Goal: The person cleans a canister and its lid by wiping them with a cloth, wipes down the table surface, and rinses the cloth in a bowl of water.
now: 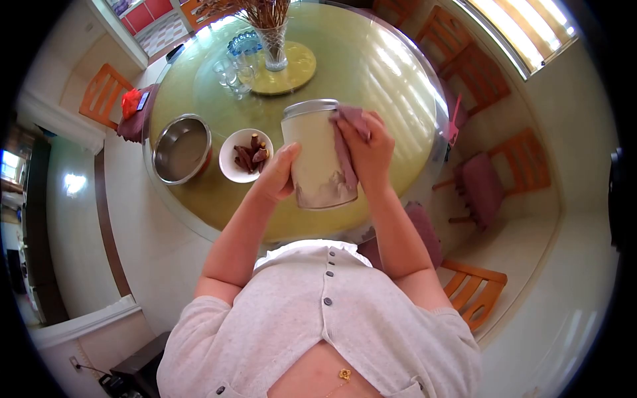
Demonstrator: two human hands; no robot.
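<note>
A large pale jar (312,149) with a silvery lid is held up over the near side of the round table. My left hand (279,174) grips its left side, thumb upward. In my right hand (373,149) is a mauve cloth (353,123), pressed against the jar's upper right edge; part of it hangs down along the side. Through the jar's lower part a mottled greyish patch shows; whether that is contents or pattern I cannot tell. Left of the jar stands a white bowl (228,156) with several reddish-brown pieces (250,158), perhaps sweet potatoes.
A steel basin (159,159) stands at the table's left edge. Farther back are several drinking glasses (229,74), a blue glass dish (244,44) and a vase (272,48) of dried stems on a yellow turntable (298,71). Wooden chairs (524,162) surround the glass-topped table (371,66).
</note>
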